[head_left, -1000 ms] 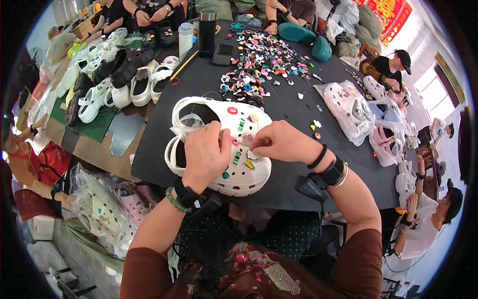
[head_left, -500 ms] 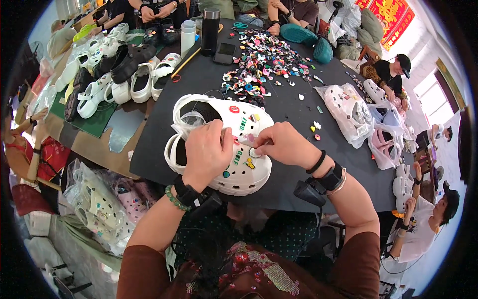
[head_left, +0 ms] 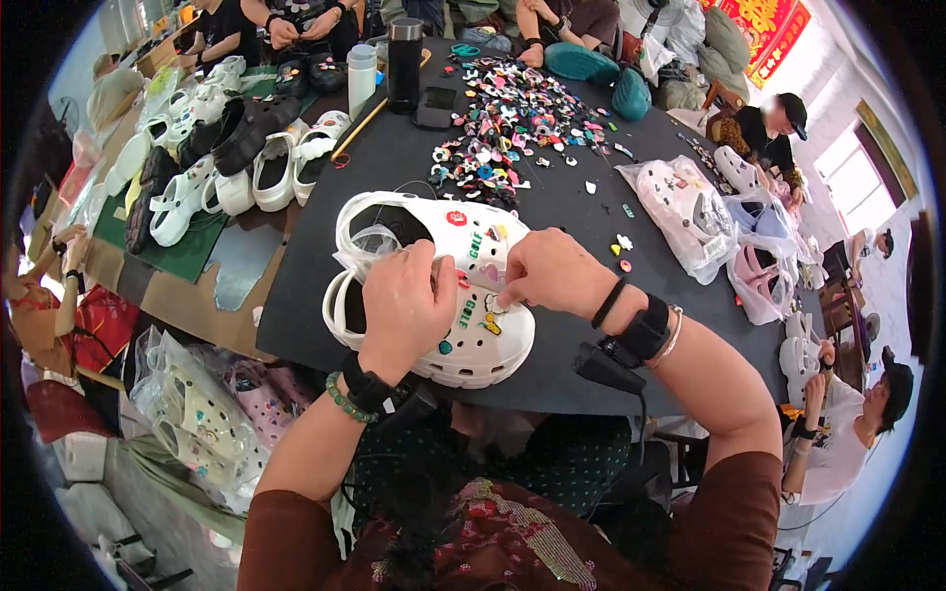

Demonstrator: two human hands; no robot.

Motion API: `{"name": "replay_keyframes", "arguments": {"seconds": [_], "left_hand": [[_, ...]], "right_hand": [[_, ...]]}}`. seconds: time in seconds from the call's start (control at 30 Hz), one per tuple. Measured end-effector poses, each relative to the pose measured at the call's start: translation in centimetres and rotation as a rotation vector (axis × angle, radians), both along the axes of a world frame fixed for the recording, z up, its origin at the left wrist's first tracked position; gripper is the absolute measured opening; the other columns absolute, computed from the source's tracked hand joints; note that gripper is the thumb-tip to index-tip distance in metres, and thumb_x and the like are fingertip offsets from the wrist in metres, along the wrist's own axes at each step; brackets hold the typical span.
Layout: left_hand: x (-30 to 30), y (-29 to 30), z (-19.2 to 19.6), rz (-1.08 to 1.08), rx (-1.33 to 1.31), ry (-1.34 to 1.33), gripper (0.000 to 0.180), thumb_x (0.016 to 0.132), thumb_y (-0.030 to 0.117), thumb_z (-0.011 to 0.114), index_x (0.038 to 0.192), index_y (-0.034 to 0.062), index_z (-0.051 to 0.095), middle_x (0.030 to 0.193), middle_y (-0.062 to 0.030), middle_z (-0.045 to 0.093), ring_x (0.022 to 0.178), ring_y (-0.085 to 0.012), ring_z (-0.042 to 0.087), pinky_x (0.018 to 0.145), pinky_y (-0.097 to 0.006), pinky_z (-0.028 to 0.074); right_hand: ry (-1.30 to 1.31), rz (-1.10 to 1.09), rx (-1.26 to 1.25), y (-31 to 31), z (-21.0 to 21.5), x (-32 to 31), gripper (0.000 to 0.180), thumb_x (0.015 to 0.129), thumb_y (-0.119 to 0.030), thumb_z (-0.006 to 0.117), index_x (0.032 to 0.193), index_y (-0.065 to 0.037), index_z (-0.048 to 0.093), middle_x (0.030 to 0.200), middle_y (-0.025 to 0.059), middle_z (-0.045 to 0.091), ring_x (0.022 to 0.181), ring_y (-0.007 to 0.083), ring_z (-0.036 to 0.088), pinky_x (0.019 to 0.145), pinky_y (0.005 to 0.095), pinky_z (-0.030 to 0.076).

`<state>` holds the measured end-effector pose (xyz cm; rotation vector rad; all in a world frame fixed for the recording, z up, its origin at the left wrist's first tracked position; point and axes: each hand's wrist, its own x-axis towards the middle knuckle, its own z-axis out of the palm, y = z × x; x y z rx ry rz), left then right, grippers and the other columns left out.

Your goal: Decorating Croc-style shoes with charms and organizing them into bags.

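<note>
Two white foam clogs [head_left: 463, 295] studded with small coloured charms lie side by side at the near edge of the black tabletop [head_left: 562, 148], toes pointing to the right, and both hands are on them. The left hand [head_left: 406, 305] lies over the nearer clog, fingers curled down onto its upper and steadying it, a green bead bracelet and a black band at the wrist. The right hand [head_left: 547, 274] comes in from the right, fingertips pinched together against the toe area; whether a charm sits between them cannot be told. A crumpled clear plastic wrap [head_left: 367, 246] sits at the clogs' heel openings. Further in, toward the middle and far edge of the tabletop, a scattered heap of small multicoloured charms [head_left: 507, 113] spreads out. Near the far edge stand a dark tall tumbler [head_left: 404, 61] and a pale bottle [head_left: 362, 74] just beside it. At the right edge lie clear plastic bags holding white clogs [head_left: 685, 212]. Off the left edge, rows of white and black clogs [head_left: 212, 153] rest on a green mat.
</note>
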<state>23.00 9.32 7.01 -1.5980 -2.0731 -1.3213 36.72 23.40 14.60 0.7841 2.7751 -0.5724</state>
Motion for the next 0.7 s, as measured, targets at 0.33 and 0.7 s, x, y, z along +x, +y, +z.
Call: {"name": "replay_keyframes", "arguments": {"seconds": [0.33, 0.7], "left_hand": [[0.0, 0.1, 0.1, -0.006, 0.043, 0.021, 0.023, 0.088, 0.015, 0.063, 0.075, 0.0030, 0.047, 0.061, -0.0139, 0.050, 0.057, -0.0345, 0.052, 0.052, -0.045, 0.037], [0.2, -0.1, 0.3, -0.011, 0.015, 0.017, 0.024, 0.089, 0.017, 0.063, 0.076, 0.0029, 0.048, 0.063, -0.0145, 0.051, 0.059, -0.0354, 0.053, 0.054, -0.045, 0.038]], "right_hand": [[0.086, 0.133, -0.018, -0.3, -0.6, 0.8, 0.015, 0.079, -0.018, 0.072, 0.086, -0.005, 0.076, 0.073, 0.0165, 0.069, 0.067, 0.0309, 0.067, 0.066, 0.0370, 0.053], [-0.079, 0.100, -0.171, 1.0, 0.9, -1.4, 0.023, 0.071, -0.023, 0.077, 0.070, -0.001, 0.073, 0.060, 0.0098, 0.067, 0.059, 0.0229, 0.067, 0.061, 0.0343, 0.054]]}}
